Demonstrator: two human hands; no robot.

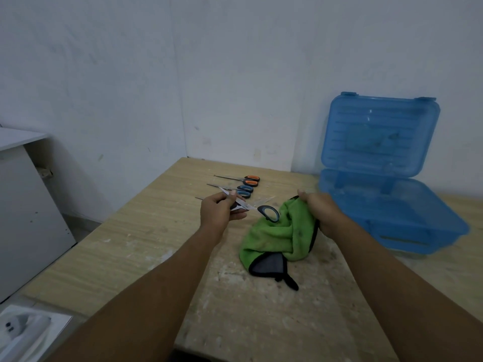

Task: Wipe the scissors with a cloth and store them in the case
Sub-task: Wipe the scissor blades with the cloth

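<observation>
**Scissors pinched in our left hand, cloth gathered in our right**

Our left hand (222, 209) holds a pair of scissors (251, 207) in a narrow pinch, thumb and fingers closed around the blades near the pivot. Much of the blades is hidden behind our fingers, and motion blur smears the bare metal, so we cannot tell whether the blades are parted or closed. One dark, oval handle loop with a grey inner lining sticks out to the right of the grip, hanging just over the edge of the cloth; the second loop we cannot make out.

Beyond our left hand, two more pairs lie flat on the table (117, 257): the orange-handled scissors (249, 180) farther back, the blue-handled scissors (241, 191) nearer, their thin blades pointing left. A further blade tip shows left of our hand; what it belongs to is hidden.

The tabletop is pale wood grain, scuffed and flecked with white patches.

Our right hand (320, 212) is closed on the green cloth (277, 236), a fluffy, crumpled microfibre piece with black trim and a grey mesh corner lying toward us. How much cloth is bunched under the palm is hidden.

At far right the case (392, 205) stands open, translucent blue plastic with a ribbed lid upright against the wall; its contents are too blurred to read.
</observation>
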